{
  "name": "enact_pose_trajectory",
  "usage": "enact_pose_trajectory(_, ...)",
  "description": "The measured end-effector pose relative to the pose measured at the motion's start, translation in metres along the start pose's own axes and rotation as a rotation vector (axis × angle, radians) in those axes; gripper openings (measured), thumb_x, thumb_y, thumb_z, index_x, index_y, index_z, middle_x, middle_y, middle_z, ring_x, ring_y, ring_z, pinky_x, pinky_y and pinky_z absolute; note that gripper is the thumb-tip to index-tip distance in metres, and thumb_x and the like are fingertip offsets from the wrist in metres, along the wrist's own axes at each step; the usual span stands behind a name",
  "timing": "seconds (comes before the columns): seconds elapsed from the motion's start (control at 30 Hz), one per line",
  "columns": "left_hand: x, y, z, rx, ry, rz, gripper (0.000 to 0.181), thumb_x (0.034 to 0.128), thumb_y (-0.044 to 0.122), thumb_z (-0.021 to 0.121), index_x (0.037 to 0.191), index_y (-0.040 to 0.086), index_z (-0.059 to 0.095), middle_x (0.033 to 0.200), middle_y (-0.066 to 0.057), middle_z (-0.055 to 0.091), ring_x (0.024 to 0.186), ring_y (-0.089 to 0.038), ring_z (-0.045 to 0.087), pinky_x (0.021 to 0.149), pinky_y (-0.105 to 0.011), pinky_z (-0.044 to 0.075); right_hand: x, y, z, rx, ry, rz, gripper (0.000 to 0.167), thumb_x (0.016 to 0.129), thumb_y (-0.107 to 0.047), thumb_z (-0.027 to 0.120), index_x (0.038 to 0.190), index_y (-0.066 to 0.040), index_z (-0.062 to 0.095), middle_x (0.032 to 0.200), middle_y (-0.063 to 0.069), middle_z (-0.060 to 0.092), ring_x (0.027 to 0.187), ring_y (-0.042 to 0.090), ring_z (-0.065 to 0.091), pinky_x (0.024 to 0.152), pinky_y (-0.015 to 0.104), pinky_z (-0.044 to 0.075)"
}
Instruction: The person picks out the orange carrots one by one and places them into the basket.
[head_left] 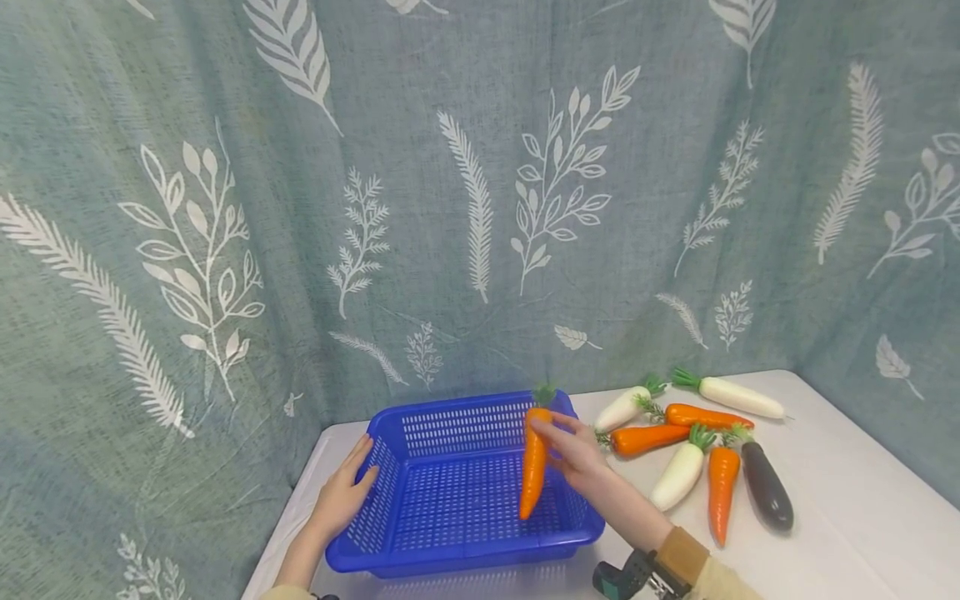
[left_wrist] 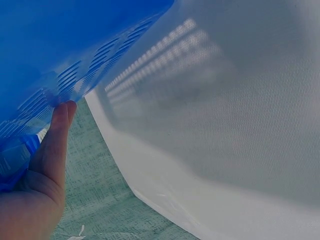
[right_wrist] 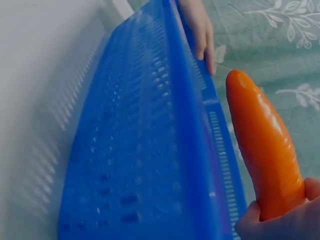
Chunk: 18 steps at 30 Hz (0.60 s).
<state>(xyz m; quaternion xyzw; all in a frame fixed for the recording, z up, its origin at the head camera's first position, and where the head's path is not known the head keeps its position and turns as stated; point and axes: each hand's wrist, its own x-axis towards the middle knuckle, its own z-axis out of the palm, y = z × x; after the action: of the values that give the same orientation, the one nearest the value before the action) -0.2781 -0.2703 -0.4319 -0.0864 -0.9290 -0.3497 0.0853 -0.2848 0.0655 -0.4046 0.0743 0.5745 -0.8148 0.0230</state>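
The right hand (head_left: 576, 450) pinches an orange carrot (head_left: 533, 467) near its leafy top, over the right part of a blue basket (head_left: 465, 552). The carrot points downward in the head view; in the right wrist view the carrot (right_wrist: 265, 145) stands beside the basket's rim, with fingers of the right hand (right_wrist: 285, 222) at its thick end. The left hand (head_left: 341, 496) rests on the basket's left rim with its fingers extended. Against the basket's perforated wall (left_wrist: 70, 75), the left hand (left_wrist: 45, 180) shows straight fingers in the left wrist view.
Right of the basket on the white table (head_left: 847, 500) lie several vegetables: carrots (head_left: 722, 492), white radishes (head_left: 678, 475) and a dark eggplant (head_left: 767, 487). A green-grey leaf-patterned curtain (head_left: 420, 250) hangs behind the table.
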Motion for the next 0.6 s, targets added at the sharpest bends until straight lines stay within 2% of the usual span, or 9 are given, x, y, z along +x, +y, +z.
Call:
enact_pose_trajectory(0.2,0.000,0.000,0.000,0.004,0.021,0.027,0.050,0.1004,0.010,0.048,0.143,-0.014,0.035,0.152,-0.029,0.028,0.137,-0.049,0.027,0.109,-0.063,0.025,-0.001,0.014,0.014,0.012,0.038,-0.005,0.058,0.092,-0.008,0.065,0.137,0.016,0.037,0.125,0.029,0.049,0.105,0.030,0.057,0.098,0.048,0.048)
enact_pose_trajectory(0.43,-0.001,0.002,-0.001,-0.004,0.031,0.029,0.050,0.0996,0.008,0.049,0.142,-0.014,0.036,0.152,-0.029,0.029,0.137,-0.050,0.028,0.109,-0.063,0.025,0.001,0.029,0.023,0.003,0.074,0.000,0.059,0.089,-0.006,0.066,0.135,0.016,0.035,0.128,0.034,0.043,0.110,0.038,0.055,0.099,0.049,0.048)
enact_pose_trajectory(0.6,-0.001,0.002,-0.001,-0.008,0.013,0.018,0.051,0.1003,0.009,0.048,0.144,-0.013,0.034,0.153,-0.029,0.027,0.138,-0.049,0.026,0.110,-0.063,0.024,0.004,0.040,0.029,-0.009,0.097,-0.008,0.056,0.087,-0.004,0.068,0.130,0.015,0.038,0.122,0.034,0.045,0.099,0.035,0.060,0.088,0.042,0.055)
